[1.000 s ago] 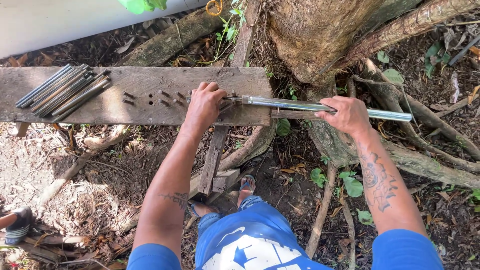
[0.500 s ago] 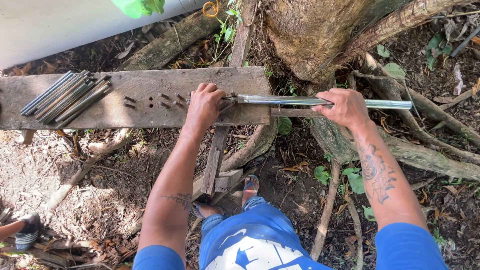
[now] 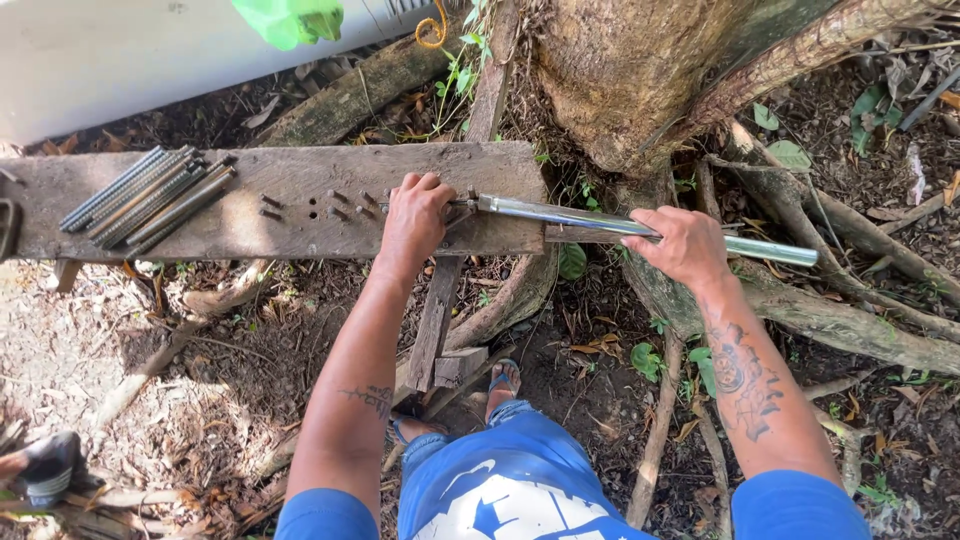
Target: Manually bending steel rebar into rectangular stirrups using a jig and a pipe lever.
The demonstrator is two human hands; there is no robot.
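Gripping a long shiny metal pipe [image 3: 600, 218] near its middle, the right hand [image 3: 685, 245] wraps its fingers over the top of the tube, so that grip is pressed together around the pipe. The pipe runs nearly level from the right end of the weathered wooden counter [image 3: 290, 180] out past the hand, its free end hanging over a tree root [image 3: 850, 320]. The left hand [image 3: 418, 215] rests on the counter at the pipe's near end, fingers curled down over the spot where the tube meets the wood; what it pinches beneath the knuckles is hidden, so I cannot tell whether it clamps the pipe itself or a smaller part. The two hands sit well apart along the same tube, the left on the board, the right off its edge.

A row of short metal pegs [image 3: 330, 205] stands in the board just left of the left hand. Farther left, a bundle of grey metal rods [image 3: 150, 195] lies slanted on the counter. A large tree trunk [image 3: 640, 80] rises behind the pipe. The person's blue shorts [image 3: 510, 480] show at the bottom, and a sandalled foot [image 3: 505, 378] is planted on the dirt below the counter.
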